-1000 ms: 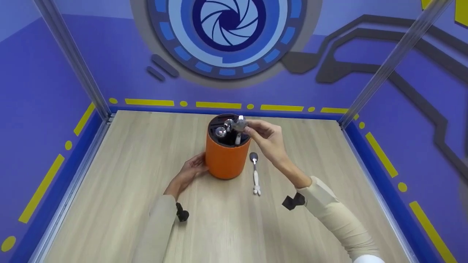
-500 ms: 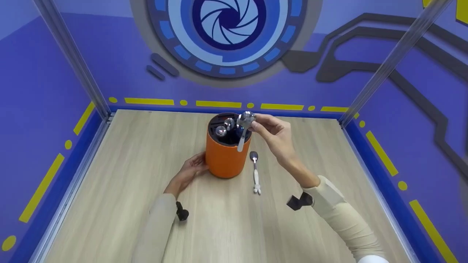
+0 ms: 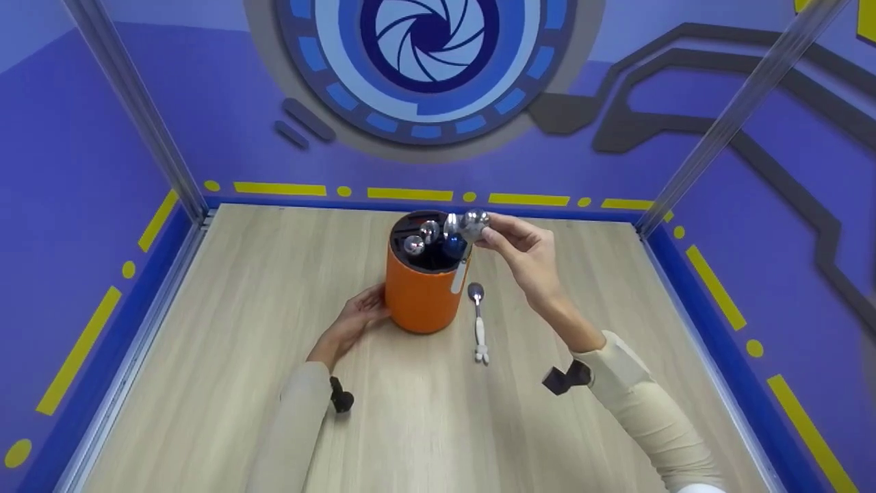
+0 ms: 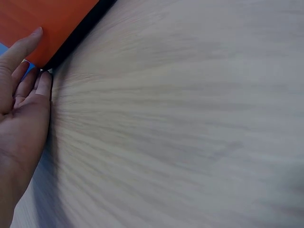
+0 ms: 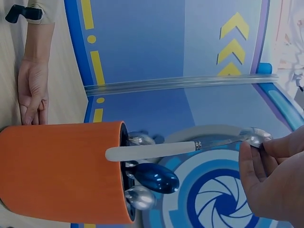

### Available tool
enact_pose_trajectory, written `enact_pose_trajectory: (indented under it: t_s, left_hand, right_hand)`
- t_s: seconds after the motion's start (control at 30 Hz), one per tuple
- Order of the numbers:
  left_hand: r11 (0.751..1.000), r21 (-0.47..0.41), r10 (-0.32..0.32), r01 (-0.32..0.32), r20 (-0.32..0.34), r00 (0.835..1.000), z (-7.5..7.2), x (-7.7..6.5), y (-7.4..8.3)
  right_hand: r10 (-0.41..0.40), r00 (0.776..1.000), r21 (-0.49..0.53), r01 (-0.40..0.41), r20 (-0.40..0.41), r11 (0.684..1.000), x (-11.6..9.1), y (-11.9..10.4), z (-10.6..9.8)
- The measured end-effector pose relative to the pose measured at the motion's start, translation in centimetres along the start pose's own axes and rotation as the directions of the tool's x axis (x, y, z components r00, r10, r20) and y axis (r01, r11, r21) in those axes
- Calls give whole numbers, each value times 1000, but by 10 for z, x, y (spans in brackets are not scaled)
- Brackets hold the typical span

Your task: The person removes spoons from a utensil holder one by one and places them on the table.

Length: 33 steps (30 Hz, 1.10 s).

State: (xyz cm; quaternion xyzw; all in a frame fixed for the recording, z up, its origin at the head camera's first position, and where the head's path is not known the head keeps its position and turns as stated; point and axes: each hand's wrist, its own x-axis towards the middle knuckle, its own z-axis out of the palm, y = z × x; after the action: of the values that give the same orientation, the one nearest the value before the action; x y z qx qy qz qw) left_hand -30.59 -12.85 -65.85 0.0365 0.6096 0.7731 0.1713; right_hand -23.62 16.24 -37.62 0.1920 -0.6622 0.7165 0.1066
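A pale wooden table point(image 3: 226, 411) bears an upright orange holder point(image 3: 421, 301) with a black top. The left hand point(image 3: 356, 316) rests against its side, thumb apart from the loosely extended fingers. The right hand point(image 3: 532, 260) pinches a white-handled spoon point(image 5: 175, 148) by its bowl — handle slanting down past the rim. Another spoon point(image 3: 479, 330) lies just right of the holder — silver spoon heads point(image 3: 414, 246) and a blue one point(image 5: 154, 178) poke from its top
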Motion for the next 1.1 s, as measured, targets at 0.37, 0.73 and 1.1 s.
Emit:
enact_pose_trajectory:
  t_s: [0.37,0.73,1.1]
  left_hand:
    - [999,-23,-26,26,-22,999,-1,1,-2]
    - [999,-23,-25,25,-20,999,-2,1,-2]
    - [999,-22,-26,25,-36,999,-1,2,-3]
  right_hand:
    - [51,998,-26,-52,-33,998,4,12,-11]
    - [84,996,-12,-85,-41,996,6,23,-18]
    - [126,992,-58,-128,-32,990,2,33,-24]
